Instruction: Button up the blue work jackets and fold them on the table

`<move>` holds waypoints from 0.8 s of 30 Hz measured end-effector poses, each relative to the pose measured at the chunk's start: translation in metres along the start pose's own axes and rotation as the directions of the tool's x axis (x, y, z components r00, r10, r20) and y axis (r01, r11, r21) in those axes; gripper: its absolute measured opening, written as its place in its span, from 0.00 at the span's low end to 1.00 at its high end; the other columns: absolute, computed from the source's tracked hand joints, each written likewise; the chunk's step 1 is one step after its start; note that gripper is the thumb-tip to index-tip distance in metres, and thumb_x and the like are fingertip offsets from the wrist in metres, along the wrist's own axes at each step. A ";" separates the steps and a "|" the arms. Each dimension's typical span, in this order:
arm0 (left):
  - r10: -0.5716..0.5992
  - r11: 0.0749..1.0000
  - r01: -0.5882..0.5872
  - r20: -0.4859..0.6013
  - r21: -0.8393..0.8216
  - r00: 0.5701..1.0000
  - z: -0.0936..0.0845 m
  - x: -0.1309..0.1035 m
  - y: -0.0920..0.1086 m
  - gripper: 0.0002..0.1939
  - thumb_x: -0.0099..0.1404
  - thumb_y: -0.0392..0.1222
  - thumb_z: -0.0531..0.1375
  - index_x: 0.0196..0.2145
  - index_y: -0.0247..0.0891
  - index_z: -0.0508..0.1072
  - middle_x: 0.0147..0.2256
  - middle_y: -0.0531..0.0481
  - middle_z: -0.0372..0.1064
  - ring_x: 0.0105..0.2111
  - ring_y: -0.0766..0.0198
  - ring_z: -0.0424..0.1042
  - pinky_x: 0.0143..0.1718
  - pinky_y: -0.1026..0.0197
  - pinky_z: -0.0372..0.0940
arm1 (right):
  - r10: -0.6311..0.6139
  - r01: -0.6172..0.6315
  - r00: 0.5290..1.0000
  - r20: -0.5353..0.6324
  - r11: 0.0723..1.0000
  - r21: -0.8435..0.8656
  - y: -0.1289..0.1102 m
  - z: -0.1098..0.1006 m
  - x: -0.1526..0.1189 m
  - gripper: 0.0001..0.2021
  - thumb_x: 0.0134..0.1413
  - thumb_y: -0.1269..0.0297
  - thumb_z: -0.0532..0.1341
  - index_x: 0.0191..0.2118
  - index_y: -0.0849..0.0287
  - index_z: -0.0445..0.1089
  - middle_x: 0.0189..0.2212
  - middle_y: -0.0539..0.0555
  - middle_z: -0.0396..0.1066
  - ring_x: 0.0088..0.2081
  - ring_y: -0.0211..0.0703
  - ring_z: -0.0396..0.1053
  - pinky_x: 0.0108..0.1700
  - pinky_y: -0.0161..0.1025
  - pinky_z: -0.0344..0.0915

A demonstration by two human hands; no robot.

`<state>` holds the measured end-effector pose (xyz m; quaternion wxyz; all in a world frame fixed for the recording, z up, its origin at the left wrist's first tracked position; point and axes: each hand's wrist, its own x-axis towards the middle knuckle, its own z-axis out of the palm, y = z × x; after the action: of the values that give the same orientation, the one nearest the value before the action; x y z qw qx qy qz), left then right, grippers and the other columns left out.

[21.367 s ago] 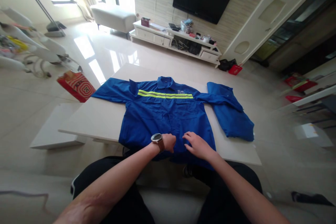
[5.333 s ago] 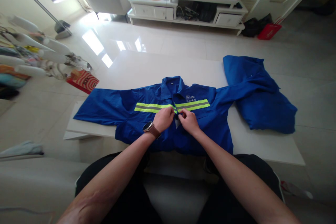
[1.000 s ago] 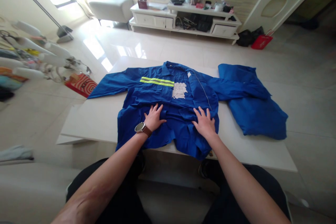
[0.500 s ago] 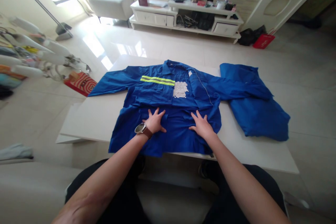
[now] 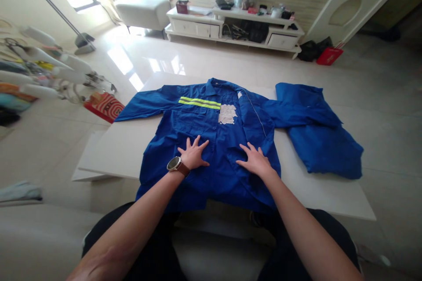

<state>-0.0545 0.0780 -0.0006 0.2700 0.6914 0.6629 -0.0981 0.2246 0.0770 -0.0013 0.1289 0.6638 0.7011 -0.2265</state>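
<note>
While each grip (image 5: pixel 194 153) (image 5: pixel 256 160) is splayed, downturned, touching jacket (image 5: pixel 221 151)

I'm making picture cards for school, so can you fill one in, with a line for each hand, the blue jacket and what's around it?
left hand: spread out on the jacket; watch on its wrist
right hand: spread out on the jacket too
jacket: blue, on the table, front partly open
stripe: yellow-green and grey
white patch: showing in the open front
folded blue cloth: on the table, a jacket sleeve across it
</note>
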 end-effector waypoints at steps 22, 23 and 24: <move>0.015 0.996 -0.026 -0.122 -0.086 0.992 -0.022 0.071 0.011 0.48 0.59 0.52 0.66 0.72 0.57 0.51 0.76 0.45 0.31 0.74 0.36 0.31 0.64 0.21 0.41 | -0.058 0.062 0.996 -0.072 0.997 0.055 0.007 -0.022 0.093 0.33 0.65 0.50 0.59 0.72 0.44 0.51 0.75 0.59 0.38 0.73 0.70 0.36 0.64 0.70 0.50; 0.047 0.995 -0.061 -0.173 -0.078 0.984 -0.011 0.052 0.013 0.44 0.62 0.50 0.63 0.72 0.56 0.50 0.75 0.46 0.33 0.74 0.41 0.33 0.66 0.24 0.40 | -0.101 0.108 0.987 -0.123 0.993 0.057 0.014 -0.018 0.078 0.30 0.66 0.54 0.59 0.70 0.48 0.55 0.74 0.60 0.44 0.73 0.65 0.41 0.65 0.65 0.53; 0.049 0.994 -0.067 -0.193 -0.091 0.980 0.004 0.032 0.013 0.44 0.63 0.50 0.62 0.73 0.56 0.49 0.75 0.47 0.34 0.74 0.43 0.34 0.67 0.26 0.40 | -0.128 0.138 0.979 -0.157 0.989 0.055 0.022 -0.013 0.062 0.28 0.65 0.58 0.59 0.69 0.51 0.58 0.72 0.60 0.48 0.72 0.60 0.46 0.65 0.58 0.55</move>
<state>-0.0379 0.1036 -0.0162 0.2413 0.7027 0.6692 0.0087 0.2428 0.1375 -0.0230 0.0376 0.6346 0.7440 -0.2058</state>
